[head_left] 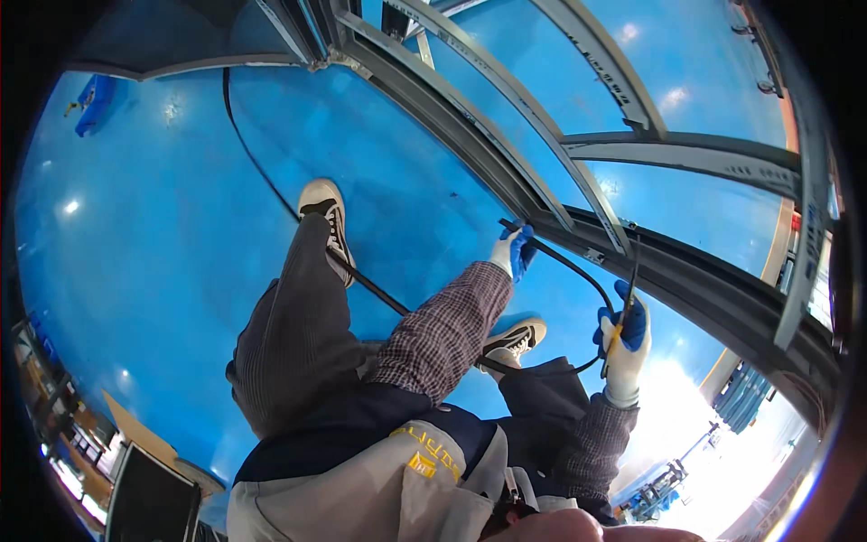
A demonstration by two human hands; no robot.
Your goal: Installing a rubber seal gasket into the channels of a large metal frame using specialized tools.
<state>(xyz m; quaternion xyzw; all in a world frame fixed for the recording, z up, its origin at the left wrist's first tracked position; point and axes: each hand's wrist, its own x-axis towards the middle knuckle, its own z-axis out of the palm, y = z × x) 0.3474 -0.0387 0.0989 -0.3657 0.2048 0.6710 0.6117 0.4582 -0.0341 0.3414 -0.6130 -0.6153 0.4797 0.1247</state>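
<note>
A: What does the left hand do?

B: It wears a white glove with blue palm. It is closed around the black rubber sealing strip, just at the lower edge of the grey metal frame. The strip end touches the frame there.

A: And the right hand?

B: It has the same kind of glove. It grips a thin tool with a yellow handle. The dark shaft of the tool goes up to the frame edge. The sealing strip makes a loop between the two hands and passes just beside the right hand. If the right fingers also pinch the strip, I cannot tell.

A: Where does the strip go after that?

B: It runs back under the left forearm, over the blue floor, past the left shoe, and far toward the top edge of the floor, where another grey frame piece lies.

A: How is the person placed?

B: The person crouches on the blue floor. The right shoe is between the two arms. The sleeves are checked and the trousers are dark.

A: What else is around?

B: A blue thing lies near the far left corner of the floor. A flat brown cardboard is at the near left edge.
</note>
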